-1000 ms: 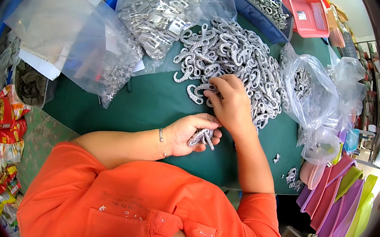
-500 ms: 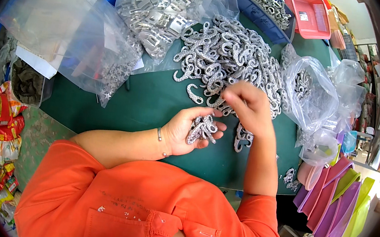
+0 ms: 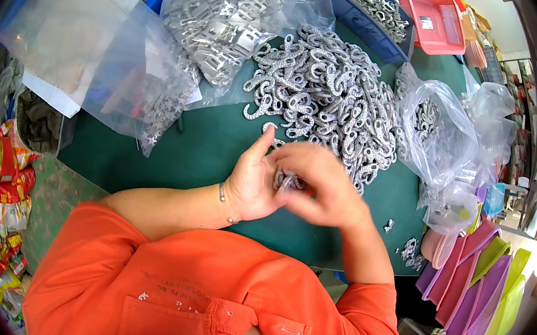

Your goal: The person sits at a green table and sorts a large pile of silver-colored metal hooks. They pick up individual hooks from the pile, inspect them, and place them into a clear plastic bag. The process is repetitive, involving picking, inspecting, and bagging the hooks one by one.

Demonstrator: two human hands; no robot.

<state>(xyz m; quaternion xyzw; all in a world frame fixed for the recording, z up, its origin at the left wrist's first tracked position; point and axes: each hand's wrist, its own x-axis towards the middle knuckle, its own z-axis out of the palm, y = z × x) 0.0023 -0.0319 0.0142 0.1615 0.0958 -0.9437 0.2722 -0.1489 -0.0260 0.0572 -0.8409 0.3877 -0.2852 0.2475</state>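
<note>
My left hand (image 3: 245, 186) is palm up over the near part of the table, cupped around a small bunch of silver hook pieces (image 3: 288, 182). Over that palm curls my right hand (image 3: 329, 184), slightly blurred, its fingers bent down against the bunch. What its fingertips hold is hidden. Just beyond both hands spreads a large heap of silver, textured, curved hook pieces (image 3: 336, 86), many with a ring-like end. One loose hook (image 3: 269, 127) lies at the heap's near left edge, partly covered by my left thumb.
Clear bags of flat metal fittings (image 3: 224, 32) and star-shaped bits (image 3: 164, 101) are at the left on the green table (image 3: 214, 126). Behind the heap stands a blue bin (image 3: 362, 20) beside a pink basket (image 3: 434, 21). An open plastic bag (image 3: 442, 133) and small scattered bits (image 3: 410, 251) lie right.
My right hand has come down and left from the heap's near edge onto my left palm. My left hand has turned slightly, its thumb now pointing up; it keeps the bunch.
</note>
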